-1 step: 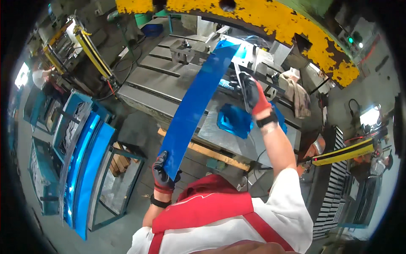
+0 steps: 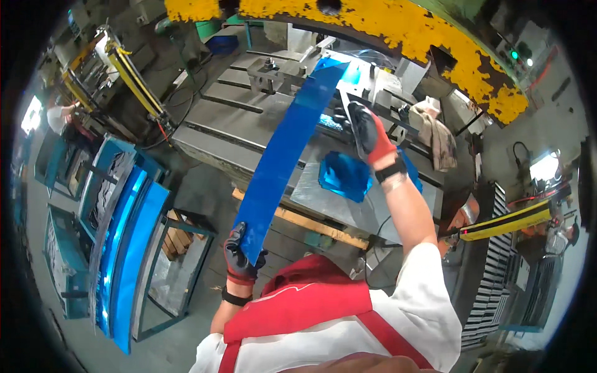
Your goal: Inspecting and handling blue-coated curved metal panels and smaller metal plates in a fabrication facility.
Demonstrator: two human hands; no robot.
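A long blue sheet-metal strip (image 2: 280,155) slants from my body toward the press. My left hand (image 2: 241,248), in a black and red glove, grips its near end. The strip's far end lies by the lit die area (image 2: 357,71). To the right of the strip, my right hand (image 2: 368,130), gloved alike, is closed around a slim, pale, straight metal piece (image 2: 346,102); its exact kind is unclear. Below that hand, a stack of blue sheet pieces (image 2: 346,176) rests on a grey metal plate (image 2: 311,198).
A worn yellow press beam (image 2: 385,25) spans the top. The slotted press bed (image 2: 217,127) extends left. Curved blue strips (image 2: 140,230) stand in a rack at left. A cloth (image 2: 435,133) hangs at right, above a yellow light guard (image 2: 507,224). Another person (image 2: 59,117) is far left.
The blue strip's far end has shifted slightly left. My right hand stays closed near the die, with barely any movement; my left hand keeps its grip.
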